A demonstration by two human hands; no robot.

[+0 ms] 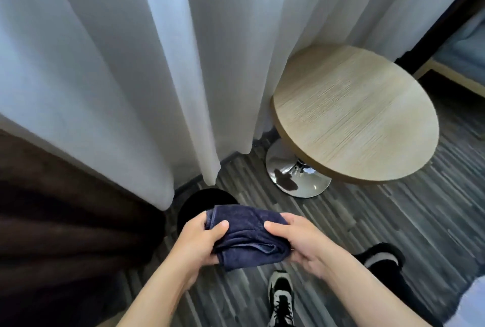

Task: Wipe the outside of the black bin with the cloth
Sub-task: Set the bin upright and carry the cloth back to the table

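A folded dark blue cloth (248, 237) is held between both hands at the lower middle of the view. My left hand (199, 242) grips its left edge with the thumb on top. My right hand (301, 242) holds its right side. Just beyond the cloth, on the floor by the curtain hem, stands the round black bin (202, 202). The cloth and my left hand hide most of it, so only its dark top shows. The cloth hangs above the bin and I cannot tell whether it touches it.
White curtains (147, 77) hang to the floor behind the bin. A dark brown curtain (57, 221) fills the left. A round wooden table (351, 114) on a chrome base (296, 177) stands to the right. My shoes (280, 297) rest on the striped grey floor.
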